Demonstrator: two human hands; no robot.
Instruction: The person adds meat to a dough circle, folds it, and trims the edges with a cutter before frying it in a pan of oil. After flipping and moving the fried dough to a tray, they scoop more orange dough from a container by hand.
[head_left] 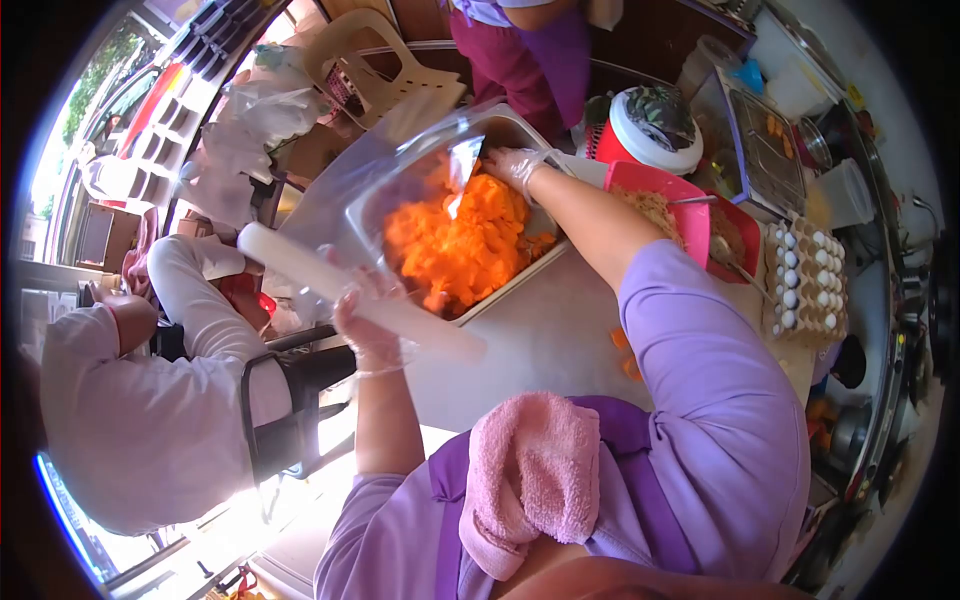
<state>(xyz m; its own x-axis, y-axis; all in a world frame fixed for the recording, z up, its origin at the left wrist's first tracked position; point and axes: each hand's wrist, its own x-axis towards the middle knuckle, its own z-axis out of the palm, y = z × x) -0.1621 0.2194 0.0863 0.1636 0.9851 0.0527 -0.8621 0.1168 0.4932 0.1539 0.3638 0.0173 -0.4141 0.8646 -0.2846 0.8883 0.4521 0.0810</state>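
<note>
A metal tray [520, 275] filled with orange food pieces [460, 245] lies on the pale counter [540, 345]. My left hand [368, 328], in a clear glove, grips a long white roll of cling film [300, 268] at the tray's near left side. A sheet of clear film [400, 170] stretches from the roll up over the tray. My right hand [517, 165], also gloved, holds the film's far edge at the tray's far corner. A pink towel [530, 480] hangs on my shoulder.
A pink basin [685, 195] with food, a red bowl [745, 235] and a carton of eggs [805, 280] stand to the right. A red and white jug [650, 130] sits behind. A person in white [140, 420] sits left; another person [525, 55] stands beyond the tray.
</note>
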